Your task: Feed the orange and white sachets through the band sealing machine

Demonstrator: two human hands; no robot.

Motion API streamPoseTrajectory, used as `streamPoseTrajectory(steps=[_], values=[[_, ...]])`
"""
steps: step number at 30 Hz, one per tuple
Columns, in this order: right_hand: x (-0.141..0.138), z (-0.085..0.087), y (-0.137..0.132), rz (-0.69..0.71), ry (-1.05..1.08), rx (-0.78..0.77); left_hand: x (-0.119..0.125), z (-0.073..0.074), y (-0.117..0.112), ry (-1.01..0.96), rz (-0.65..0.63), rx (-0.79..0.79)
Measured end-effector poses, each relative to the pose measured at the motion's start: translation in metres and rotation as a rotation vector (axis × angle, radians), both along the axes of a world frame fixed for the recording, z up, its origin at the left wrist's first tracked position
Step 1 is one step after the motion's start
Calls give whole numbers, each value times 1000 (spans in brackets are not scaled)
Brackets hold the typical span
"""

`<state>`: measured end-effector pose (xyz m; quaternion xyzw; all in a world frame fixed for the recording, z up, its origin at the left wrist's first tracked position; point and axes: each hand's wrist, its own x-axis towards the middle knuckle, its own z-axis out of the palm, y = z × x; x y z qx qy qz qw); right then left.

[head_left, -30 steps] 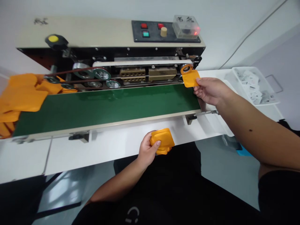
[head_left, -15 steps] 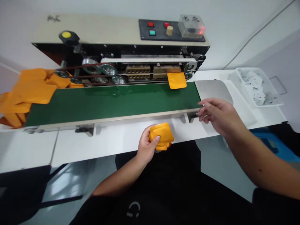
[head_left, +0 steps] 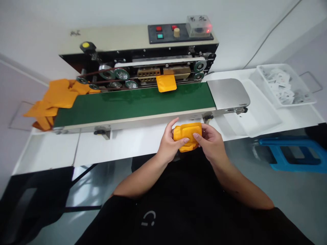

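Several small orange pouches (head_left: 190,134) are stacked between my two hands, in front of the conveyor. My left hand (head_left: 170,141) grips the stack from the left, thumb on top and index finger raised. From the right, my right hand (head_left: 211,139) pinches the top pouch with its thumb on the face. A single orange pouch (head_left: 166,83) hangs by its upper edge in the band sealing machine (head_left: 176,69), over the green conveyor belt (head_left: 122,103). At the belt's left end lies a heap of orange pouches (head_left: 60,93).
A metal plate (head_left: 227,92) extends the belt on the right. Beyond it stand a white tray (head_left: 265,115) and a clear bin (head_left: 300,98) of small white packets. A control panel (head_left: 167,37) tops the machine. A blue stool (head_left: 276,160) is on the floor at right.
My right hand has come from beside the belt's right end to the stack and taken hold of it. The pouch in the machine has travelled left. The view has shifted somewhat.
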<state>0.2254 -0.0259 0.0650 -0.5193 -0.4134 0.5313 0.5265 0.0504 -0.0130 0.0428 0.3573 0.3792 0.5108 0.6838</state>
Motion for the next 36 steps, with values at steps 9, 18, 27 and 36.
streamPoseTrajectory(steps=[9,18,27,36], values=[[1,2,-5,-87,112,41,7,12,-7,-203,-152,-168],[19,9,2,-173,227,-6,5,18,3,-144,26,-114],[51,15,10,-189,168,39,4,20,13,-143,116,-78],[64,18,8,-337,-13,178,3,16,16,-118,131,-70]])
